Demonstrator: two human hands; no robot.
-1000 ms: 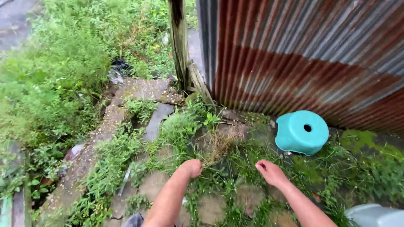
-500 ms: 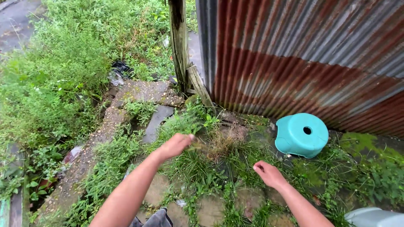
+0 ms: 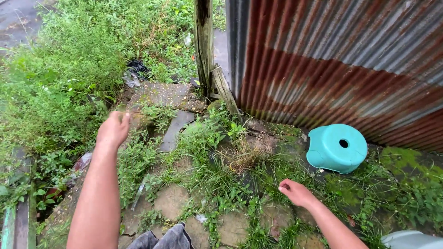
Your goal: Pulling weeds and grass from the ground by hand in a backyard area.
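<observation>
We risk scraping a forearm on the rusty corrugated wall [image 3: 341,69] if we lean in. The overturned teal tub [image 3: 338,148] holds nothing visible. Our right hand [image 3: 297,192] hovers loosely curled over grass [image 3: 217,177]; our left hand [image 3: 113,129] closes, contents unclear.

Rusty corrugated metal wall [image 3: 332,60], smooth matt plastic stool [image 3: 339,148], weathered wooden post [image 3: 203,46] — seemingly rough.
</observation>
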